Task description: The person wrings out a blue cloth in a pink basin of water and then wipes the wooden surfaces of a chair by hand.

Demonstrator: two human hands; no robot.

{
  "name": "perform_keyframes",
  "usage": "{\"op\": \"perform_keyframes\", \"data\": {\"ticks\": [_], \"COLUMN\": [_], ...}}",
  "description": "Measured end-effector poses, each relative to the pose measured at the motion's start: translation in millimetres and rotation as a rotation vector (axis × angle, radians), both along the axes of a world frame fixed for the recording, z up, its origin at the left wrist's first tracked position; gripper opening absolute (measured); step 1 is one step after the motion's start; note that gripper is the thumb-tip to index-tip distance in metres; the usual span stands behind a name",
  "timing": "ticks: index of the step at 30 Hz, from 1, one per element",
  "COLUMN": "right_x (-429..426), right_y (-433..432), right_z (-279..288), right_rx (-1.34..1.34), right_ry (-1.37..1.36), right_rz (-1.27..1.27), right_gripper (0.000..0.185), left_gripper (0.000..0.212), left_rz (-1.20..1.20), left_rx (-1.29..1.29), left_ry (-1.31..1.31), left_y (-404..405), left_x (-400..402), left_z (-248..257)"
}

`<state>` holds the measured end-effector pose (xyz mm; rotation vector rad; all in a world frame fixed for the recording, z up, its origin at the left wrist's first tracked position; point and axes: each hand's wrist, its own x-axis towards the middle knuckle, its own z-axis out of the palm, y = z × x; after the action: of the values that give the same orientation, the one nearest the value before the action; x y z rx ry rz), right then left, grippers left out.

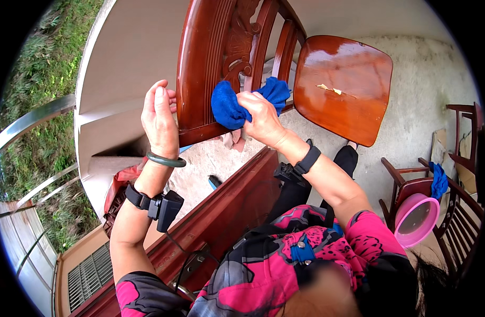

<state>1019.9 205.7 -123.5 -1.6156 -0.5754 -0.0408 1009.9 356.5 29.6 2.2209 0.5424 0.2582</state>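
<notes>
A glossy reddish-brown wooden chair stands before me, its curved backrest [199,71] toward me and its seat [343,87] beyond. My right hand [260,117] grips a blue cloth [228,105], which is pressed against the lower part of the backrest beside the carved splat [240,43]. Part of the cloth sticks out past my knuckles. At the outer edge of the backrest is my left hand [160,119], thumb and fingers pointing up, palm side against the wood and nothing held. Some fingertips are partly hidden behind the thumb.
Pale yellowish scraps [329,88] lie on the seat. To the right, a pink basin [417,220] and another blue cloth [438,180] rest on a dark wooden chair [415,186]. A dark red door [222,202] is close to my body. Metal railing [34,121] runs along the left.
</notes>
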Motion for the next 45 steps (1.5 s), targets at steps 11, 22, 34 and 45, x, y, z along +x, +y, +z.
{"op": "perform_keyframes", "data": {"ticks": [11, 22, 34, 45], "right_x": [-13.3, 23.0, -9.8, -6.6], "right_y": [3.5, 14.6, 10.9, 9.8], "right_z": [27.8, 28.1, 21.5, 11.4], "right_rx": [0.112, 0.143, 0.101, 0.133], "right_ry": [-0.035, -0.147, -0.102, -0.001], "right_rz": [0.175, -0.055, -0.022, -0.127], "right_gripper": [0.052, 0.044, 0.039, 0.043], "left_gripper": [0.032, 0.027, 0.042, 0.028], "left_rz": [0.002, -0.022, -0.046, -0.058], "left_rx": [-0.037, -0.013, 0.029, -0.023], "left_ry": [-0.008, -0.027, 0.075, -0.007], "left_y": [-1.2, -5.7, 3.3, 1.5], "left_x": [0.0, 0.1, -3.3, -5.5], "left_z": [0.0, -0.3, 3.8, 1.1]}}
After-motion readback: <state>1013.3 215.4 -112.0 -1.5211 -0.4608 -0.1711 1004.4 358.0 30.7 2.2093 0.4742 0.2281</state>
